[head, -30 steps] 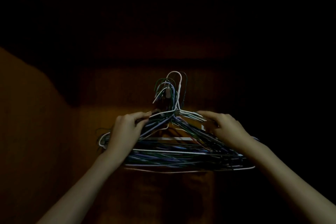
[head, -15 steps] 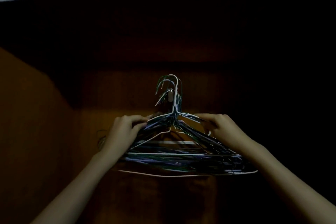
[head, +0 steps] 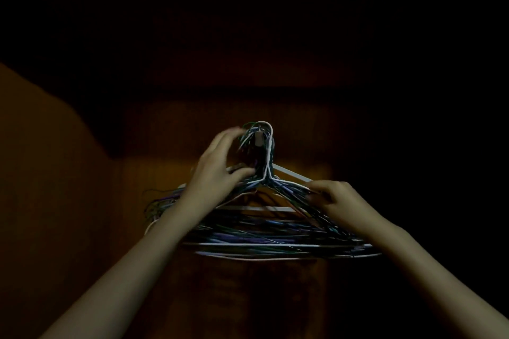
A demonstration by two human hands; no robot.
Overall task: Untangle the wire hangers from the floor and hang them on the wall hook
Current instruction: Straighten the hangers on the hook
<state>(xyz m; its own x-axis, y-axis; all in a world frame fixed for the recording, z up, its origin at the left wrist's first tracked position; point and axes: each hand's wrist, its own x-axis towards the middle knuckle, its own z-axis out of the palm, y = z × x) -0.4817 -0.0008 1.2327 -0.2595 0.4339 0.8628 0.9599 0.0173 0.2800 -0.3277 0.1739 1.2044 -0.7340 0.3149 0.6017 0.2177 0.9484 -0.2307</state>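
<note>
Hanging: one hanger bundle (head: 264, 231), uncountable | two hands: left (head: 217, 170) loose at necks, right (head: 334, 201) pinching shoulder wires

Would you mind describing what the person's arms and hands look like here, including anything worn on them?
Both forearms are bare up to the frame edge, with no sleeves in view. The left hand and right hand wear no gloves; no watch, bracelet or ring shows, though the dim light could hide small items.

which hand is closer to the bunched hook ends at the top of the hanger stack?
Left. The left hand is right beside the hook ends, fingers reaching up along them. The right hand is lower and off to the right, gripping the hangers' sloped shoulder wires.
</note>
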